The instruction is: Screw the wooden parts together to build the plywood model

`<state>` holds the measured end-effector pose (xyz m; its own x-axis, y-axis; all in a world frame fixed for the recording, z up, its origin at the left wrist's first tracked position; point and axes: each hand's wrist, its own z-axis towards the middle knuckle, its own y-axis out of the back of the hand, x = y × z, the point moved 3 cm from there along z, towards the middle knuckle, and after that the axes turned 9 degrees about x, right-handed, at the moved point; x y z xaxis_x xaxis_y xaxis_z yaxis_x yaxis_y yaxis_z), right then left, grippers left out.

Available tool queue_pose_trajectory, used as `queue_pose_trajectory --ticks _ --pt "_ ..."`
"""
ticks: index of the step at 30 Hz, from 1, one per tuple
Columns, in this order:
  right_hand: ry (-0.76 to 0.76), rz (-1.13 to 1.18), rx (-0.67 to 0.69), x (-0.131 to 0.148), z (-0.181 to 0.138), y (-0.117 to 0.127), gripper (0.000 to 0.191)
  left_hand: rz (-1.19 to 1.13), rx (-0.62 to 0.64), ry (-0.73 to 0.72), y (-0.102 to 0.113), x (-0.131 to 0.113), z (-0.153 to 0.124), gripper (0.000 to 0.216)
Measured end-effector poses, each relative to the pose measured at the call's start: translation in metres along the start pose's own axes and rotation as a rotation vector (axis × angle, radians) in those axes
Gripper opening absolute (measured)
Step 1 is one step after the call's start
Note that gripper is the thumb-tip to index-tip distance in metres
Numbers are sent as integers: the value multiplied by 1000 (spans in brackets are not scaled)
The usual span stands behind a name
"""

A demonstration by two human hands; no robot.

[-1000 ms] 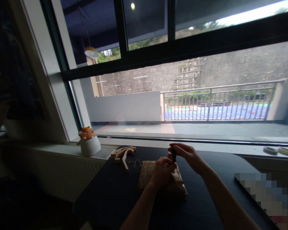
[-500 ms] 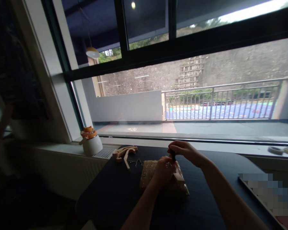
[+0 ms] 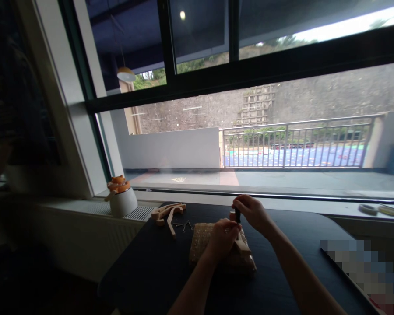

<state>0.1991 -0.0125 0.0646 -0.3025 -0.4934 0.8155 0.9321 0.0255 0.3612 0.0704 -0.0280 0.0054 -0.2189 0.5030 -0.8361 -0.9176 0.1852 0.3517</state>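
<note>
A brown, roughly square pad in shiny, bubbly wrapping [image 3: 198, 240] lies on the dark, round-cornered counter [image 3: 147, 267], with a pale, straight-edged wooden piece [image 3: 242, 247] resting on its right part. Over that side of the pad, the right hand [image 3: 250, 211] has its grip closed on a short black upright tool [image 3: 237, 215], the fingers wrapped about its top. The left hand [image 3: 223, 234] lies across the pad, fingers bent in at the tool's lower end and by the wooden piece — what its grip pinches there is hidden, so I cannot tell. Just left of the pad's far corner are scattered small metal screws [image 3: 185, 225]; farther left lie curved, light wooden parts [image 3: 173, 218]. Well left of the pad, off the counter, stands a whitish, rounded jar with an orange top [image 3: 122, 200]. Well right of the pad are two ring-shaped rolls [image 3: 367, 209] — apparently tape — on the sill.
</note>
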Motion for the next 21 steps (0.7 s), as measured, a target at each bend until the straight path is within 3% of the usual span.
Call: queue_pose_trajectory --ticks 3,11,21 --pt "36 -83 -27 2 -8 7 24 1 14 -30 -1 -3 -1 14" --pt "107 -268 95 20 -24 13 32 -9 32 -32 0 -5 -2 15" --pt "56 -432 12 20 -20 8 30 -9 33 -30 0 -4 -3 18"
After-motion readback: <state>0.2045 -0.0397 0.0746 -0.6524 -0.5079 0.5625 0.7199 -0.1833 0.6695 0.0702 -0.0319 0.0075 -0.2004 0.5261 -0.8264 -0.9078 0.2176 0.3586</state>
